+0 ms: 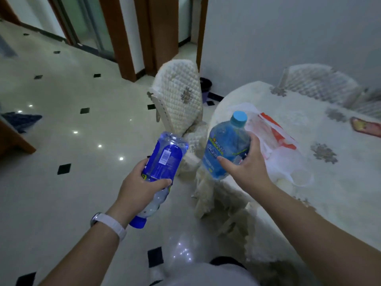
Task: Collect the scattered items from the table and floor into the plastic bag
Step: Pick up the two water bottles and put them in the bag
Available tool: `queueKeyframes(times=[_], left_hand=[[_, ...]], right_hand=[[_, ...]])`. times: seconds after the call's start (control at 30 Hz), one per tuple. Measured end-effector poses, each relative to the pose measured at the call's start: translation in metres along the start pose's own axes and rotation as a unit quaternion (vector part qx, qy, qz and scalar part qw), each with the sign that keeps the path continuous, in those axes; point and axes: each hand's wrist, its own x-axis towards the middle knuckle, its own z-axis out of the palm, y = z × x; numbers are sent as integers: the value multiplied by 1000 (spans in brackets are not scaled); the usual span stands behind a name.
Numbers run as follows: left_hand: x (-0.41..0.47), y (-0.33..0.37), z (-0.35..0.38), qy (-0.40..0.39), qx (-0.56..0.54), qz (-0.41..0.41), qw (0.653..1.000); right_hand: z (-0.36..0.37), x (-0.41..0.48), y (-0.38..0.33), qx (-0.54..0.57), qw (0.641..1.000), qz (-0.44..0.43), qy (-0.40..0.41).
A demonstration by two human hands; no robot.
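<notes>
A clear bottle with a dark blue label [162, 162], cap downward, is gripped by the left hand [140, 188] above the floor [61, 141]; a light blue bottle [225, 147], cap up, is clasped by the right hand [245, 166] beside the crumpled plastic bag [274, 145] lying on the tabletop [340, 182].

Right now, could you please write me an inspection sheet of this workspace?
Surface: table under a pale embroidered cloth; glossy tiled floor with small black insets.
Job's things: plastic bag, white with red print, lying on the table edge; dark blue bottle held cap down; light blue bottle held cap up near the bag.
Clutter: a red and yellow packet at the table's far right.
Grippers: left hand grips the dark blue bottle; right hand grips the light blue bottle.
Cables: nothing seen.
Surroundings: two chairs with quilted covers, brown door frames, a white wall.
</notes>
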Motion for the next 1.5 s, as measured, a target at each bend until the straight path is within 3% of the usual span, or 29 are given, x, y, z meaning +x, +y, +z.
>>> queueKeyframes(times=[0.2, 0.5, 0.67, 0.87, 1.2, 1.4, 1.5], left_hand=[[79, 24, 15, -108, 45, 47, 992], [171, 75, 90, -229, 159, 117, 953], [214, 119, 123, -279, 254, 202, 904], [259, 157, 174, -331, 290, 272, 856], [309, 175, 287, -485, 266, 292, 780], [336, 177, 343, -580, 268, 321, 699], [353, 175, 365, -613, 300, 367, 632]], right_hand=[[-24, 4, 7, -20, 992, 45, 117], [-57, 51, 56, -17, 962, 84, 258], [-69, 88, 80, -12, 952, 100, 290], [-86, 104, 105, -22, 936, 129, 326], [-72, 102, 136, -21, 881, 235, 410], [-46, 114, 128, -13, 833, 281, 476], [-32, 121, 130, -11, 809, 299, 506]])
